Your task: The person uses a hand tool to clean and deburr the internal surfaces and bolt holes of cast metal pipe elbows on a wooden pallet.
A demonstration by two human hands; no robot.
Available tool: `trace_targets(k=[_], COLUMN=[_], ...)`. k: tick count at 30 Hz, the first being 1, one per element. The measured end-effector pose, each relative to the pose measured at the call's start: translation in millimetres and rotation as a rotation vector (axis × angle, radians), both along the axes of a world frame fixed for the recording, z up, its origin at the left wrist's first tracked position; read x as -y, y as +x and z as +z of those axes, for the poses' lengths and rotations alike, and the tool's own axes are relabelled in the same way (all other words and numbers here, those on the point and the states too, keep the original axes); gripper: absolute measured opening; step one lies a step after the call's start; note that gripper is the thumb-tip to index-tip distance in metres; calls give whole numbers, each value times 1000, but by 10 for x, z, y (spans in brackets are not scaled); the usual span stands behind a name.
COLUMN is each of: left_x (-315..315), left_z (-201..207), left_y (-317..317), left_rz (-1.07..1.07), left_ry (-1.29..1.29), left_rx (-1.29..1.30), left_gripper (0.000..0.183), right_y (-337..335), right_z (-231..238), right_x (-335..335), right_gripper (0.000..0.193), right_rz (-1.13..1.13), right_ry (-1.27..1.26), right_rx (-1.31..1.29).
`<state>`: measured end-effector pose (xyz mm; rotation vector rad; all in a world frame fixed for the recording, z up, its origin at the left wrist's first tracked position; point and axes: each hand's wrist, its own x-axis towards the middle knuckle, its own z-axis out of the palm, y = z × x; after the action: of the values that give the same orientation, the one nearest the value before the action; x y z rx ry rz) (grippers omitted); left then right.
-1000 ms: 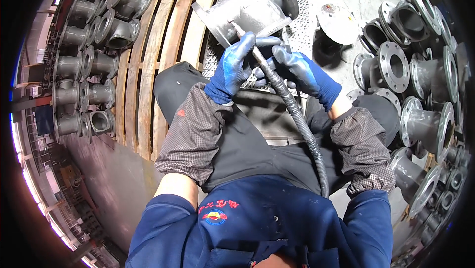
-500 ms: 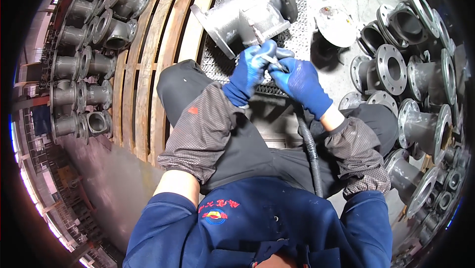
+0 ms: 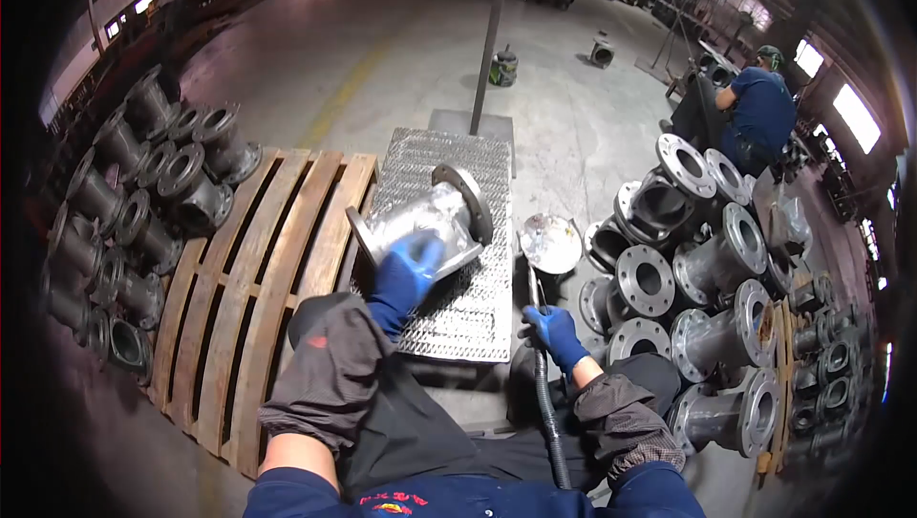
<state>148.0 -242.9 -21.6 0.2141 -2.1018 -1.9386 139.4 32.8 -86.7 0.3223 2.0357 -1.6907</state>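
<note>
A grey cast flanged pipe fitting [image 3: 396, 222] lies on its side on a metal grating table [image 3: 468, 327] in front of me. My left hand [image 3: 409, 274], in a blue glove, rests on the near side of the fitting with its fingers spread over it. Lower right of the table, my right hand [image 3: 554, 332], also gloved in blue, is wrapped round a slim dark tool. A black corrugated hose [image 3: 546, 413] runs from that tool down between my legs. Just beyond the tool is a pale round disc [image 3: 552, 243]. The tool's tip is too small to make out.
A wooden pallet [image 3: 250, 312] stands left of the table. Flanged fittings are heaped at far left [image 3: 181, 174] and at right [image 3: 645, 281]. A post [image 3: 492, 40] rises behind the table. Farther back are a dark green container [image 3: 503, 67] and another person [image 3: 759, 107].
My hands were together at the near side of the fitting and are now apart. The left lies on the fitting; the right has moved right with the tool. The view has tilted up.
</note>
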Motion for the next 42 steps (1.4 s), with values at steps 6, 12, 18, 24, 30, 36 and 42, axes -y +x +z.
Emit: trace_targets(k=[6, 12, 18, 24, 30, 36, 42], left_x=[1265, 854, 1035, 975, 1081, 1059, 303], left_z=[-328, -208, -537, -115, 246, 464, 773], left_y=[-265, -232, -257, 67, 305, 715, 483], left_rz=[396, 45, -70, 174, 291, 356, -55], left_ry=[-225, 671, 208, 637, 280, -624, -1017], left_rx=[181, 273, 97, 242, 33, 124, 22], left_gripper=[59, 46, 22, 19, 54, 86, 75], right_y=[-449, -1159, -1459, -1135, -624, -393, -772], right_z=[-332, 37, 102, -58, -367, 271, 915], right_x=[-212, 580, 1216, 1204, 1210, 1286, 915], right_gripper=[34, 21, 26, 25, 32, 29, 30], right_rz=[262, 233, 111, 235, 419, 615, 214], right_ry=[490, 484, 659, 560, 131, -14, -319], right_rx=[-153, -1020, -760, -759, -434, -531, -360])
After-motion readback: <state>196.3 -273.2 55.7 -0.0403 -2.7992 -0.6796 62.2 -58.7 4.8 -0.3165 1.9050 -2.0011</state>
